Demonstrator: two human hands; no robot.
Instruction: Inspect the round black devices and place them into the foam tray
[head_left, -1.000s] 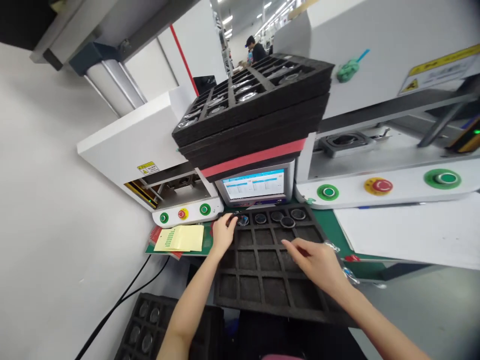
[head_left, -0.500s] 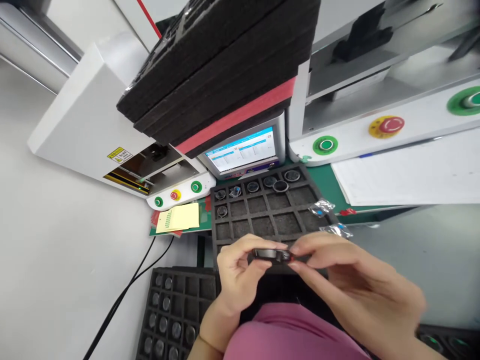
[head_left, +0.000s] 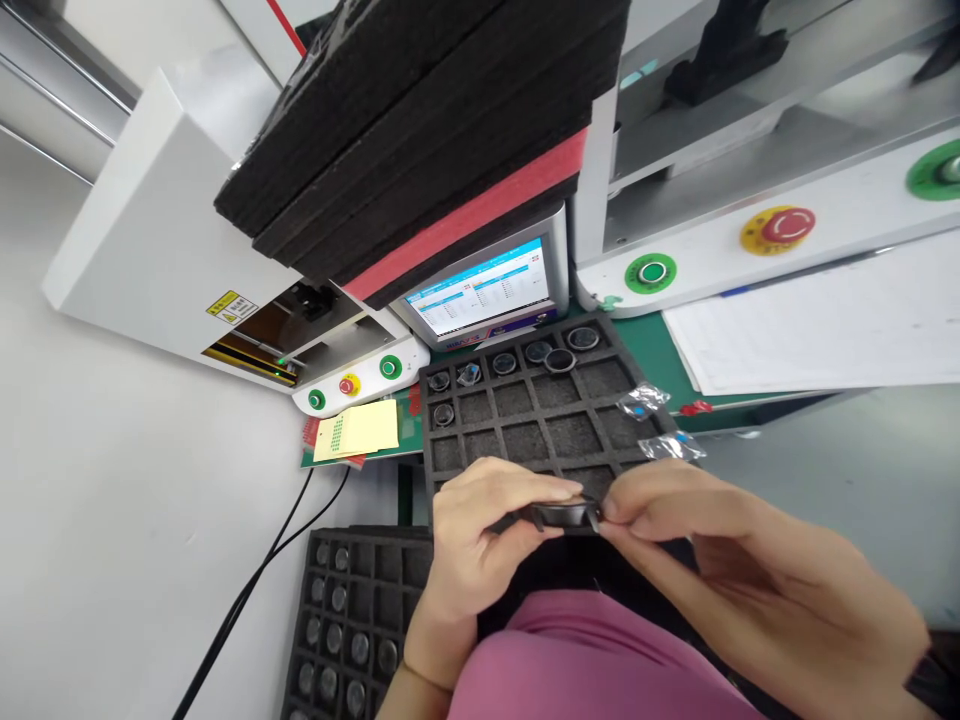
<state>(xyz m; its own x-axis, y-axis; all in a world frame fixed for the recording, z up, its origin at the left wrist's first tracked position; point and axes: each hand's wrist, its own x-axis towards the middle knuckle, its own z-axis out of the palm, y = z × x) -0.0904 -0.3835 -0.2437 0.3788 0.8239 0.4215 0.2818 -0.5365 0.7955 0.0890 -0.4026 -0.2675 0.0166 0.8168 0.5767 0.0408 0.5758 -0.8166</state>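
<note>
My left hand [head_left: 487, 535] holds a small black watch case [head_left: 568, 514] edge-on between fingers and thumb, with its lugs pointing down. At the case's right end, my right hand [head_left: 697, 540] pinches with thumb and forefinger. Whether a smaller part sits in that pinch is hidden. Just beyond both hands lies a black foam tray [head_left: 517, 410] with square pockets. Several round watch parts [head_left: 504, 364] sit in its far row, and a dark ring [head_left: 559, 360] rests tilted across a divider there.
Small clear plastic bags [head_left: 673, 446] lie on the tray's right edge. Stacked foam trays [head_left: 442, 130] rise in front of a monitor [head_left: 480, 290]. Machines with a red stop button [head_left: 787, 226] stand behind, beside paper sheets [head_left: 817, 330]. Another filled tray [head_left: 379, 590] sits lower left.
The watch case has turned in my fingers, so its lugs now point down. Both hands have shifted slightly right, and the camera view has moved a little.
</note>
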